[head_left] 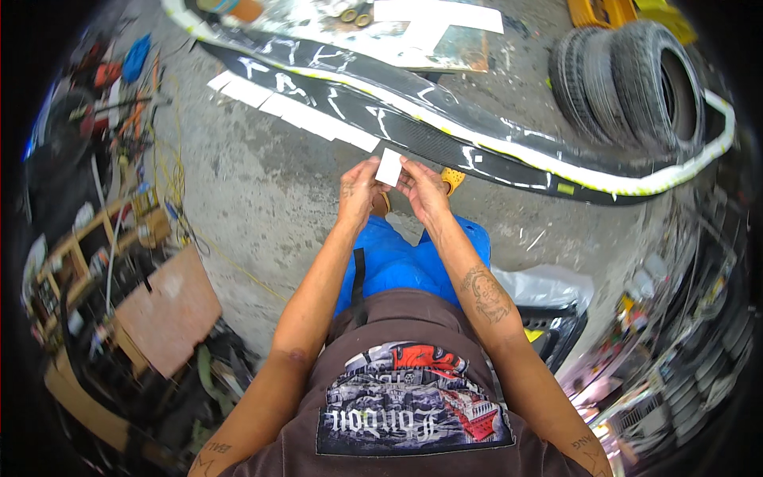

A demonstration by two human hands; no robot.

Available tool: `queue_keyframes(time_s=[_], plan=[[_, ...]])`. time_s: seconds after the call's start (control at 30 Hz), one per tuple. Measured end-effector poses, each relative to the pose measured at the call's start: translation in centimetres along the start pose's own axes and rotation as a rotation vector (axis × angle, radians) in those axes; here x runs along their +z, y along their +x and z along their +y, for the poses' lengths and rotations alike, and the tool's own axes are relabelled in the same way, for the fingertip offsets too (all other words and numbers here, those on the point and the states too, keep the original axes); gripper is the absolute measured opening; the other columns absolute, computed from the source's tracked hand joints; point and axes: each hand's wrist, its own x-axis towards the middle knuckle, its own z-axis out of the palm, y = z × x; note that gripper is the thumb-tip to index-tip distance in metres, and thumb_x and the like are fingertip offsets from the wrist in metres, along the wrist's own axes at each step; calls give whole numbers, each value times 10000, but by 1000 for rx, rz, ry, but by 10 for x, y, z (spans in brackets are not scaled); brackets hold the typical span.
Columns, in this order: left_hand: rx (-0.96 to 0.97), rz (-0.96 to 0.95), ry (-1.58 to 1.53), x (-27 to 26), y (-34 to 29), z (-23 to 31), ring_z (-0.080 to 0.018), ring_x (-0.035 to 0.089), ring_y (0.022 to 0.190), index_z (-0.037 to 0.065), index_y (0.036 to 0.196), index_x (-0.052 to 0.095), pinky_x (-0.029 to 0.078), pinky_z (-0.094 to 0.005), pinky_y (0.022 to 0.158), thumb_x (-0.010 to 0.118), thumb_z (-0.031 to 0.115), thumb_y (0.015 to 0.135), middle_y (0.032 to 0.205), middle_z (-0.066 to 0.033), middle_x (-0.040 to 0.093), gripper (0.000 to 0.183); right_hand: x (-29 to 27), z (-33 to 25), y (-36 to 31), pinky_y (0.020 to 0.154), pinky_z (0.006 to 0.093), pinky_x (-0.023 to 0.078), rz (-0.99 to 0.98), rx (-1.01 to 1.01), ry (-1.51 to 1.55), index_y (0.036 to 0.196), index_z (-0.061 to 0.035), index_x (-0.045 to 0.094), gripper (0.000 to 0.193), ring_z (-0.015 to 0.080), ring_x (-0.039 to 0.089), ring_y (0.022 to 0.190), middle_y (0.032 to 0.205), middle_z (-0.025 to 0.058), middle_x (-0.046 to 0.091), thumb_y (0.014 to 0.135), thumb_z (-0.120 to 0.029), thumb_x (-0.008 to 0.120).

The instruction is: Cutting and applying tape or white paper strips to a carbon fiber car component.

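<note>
Clock positions are read from the centre of the view. The left hand [362, 184] and right hand [425, 187] meet at 12 o'clock. The fingers of both hands pinch a small white card [389, 168] by its opposite side edges. The card sits just beside the near edge of a long black panel [417, 137] that extends from 11 to 2 o'clock. A row of white pieces [354, 133] lines that edge at 11 o'clock. Tyres [610, 83] stand at 2 o'clock.
</note>
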Motion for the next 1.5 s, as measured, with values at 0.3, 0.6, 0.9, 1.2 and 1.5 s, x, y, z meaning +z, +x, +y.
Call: queue_keyframes(time_s=[0.3, 0.6, 0.9, 1.2, 1.5], plan=[[77, -234, 120, -46, 32, -4, -159, 712, 979, -6, 1313, 671, 576, -291, 840, 649, -6, 985, 1131, -123, 726, 329, 11, 27, -8, 811, 267, 569, 225, -312, -162, 1112, 35, 722, 244, 142, 728, 903, 1025, 101, 769, 948, -137, 777], [283, -317, 365, -60, 55, -8, -124, 721, 931, 2, 1094, 789, 571, -260, 812, 715, -52, 919, 1050, -79, 782, 197, 15, 39, -14, 819, 288, 592, 130, -365, -124, 1161, 27, 743, 255, 148, 722, 903, 1018, 95, 744, 956, -125, 753], [449, -442, 267, -71, 74, -21, -161, 750, 974, -5, 1073, 784, 587, -251, 817, 705, -67, 912, 1096, -116, 788, 190, 6, 12, -22, 869, 364, 544, 141, -1207, -1306, 1055, -136, 783, 334, 279, 654, 1053, 1083, 37, 704, 751, 1, 807], [503, -571, -271, -64, 130, -84, -275, 750, 1050, -31, 1108, 675, 612, -371, 934, 689, -125, 911, 1122, -207, 757, 219, -16, -9, 29, 1137, 570, 429, -69, -1447, -1568, 1010, -124, 749, 362, 307, 626, 1238, 1240, 20, 727, 666, -78, 850], [758, -645, -485, -45, 168, -111, -254, 752, 1028, -55, 1131, 644, 627, -338, 904, 738, -62, 927, 1077, -212, 759, 226, -19, 7, 50, 1106, 541, 463, 64, -1651, -1588, 1006, -145, 783, 362, 284, 677, 1170, 1142, 11, 770, 664, -61, 867]])
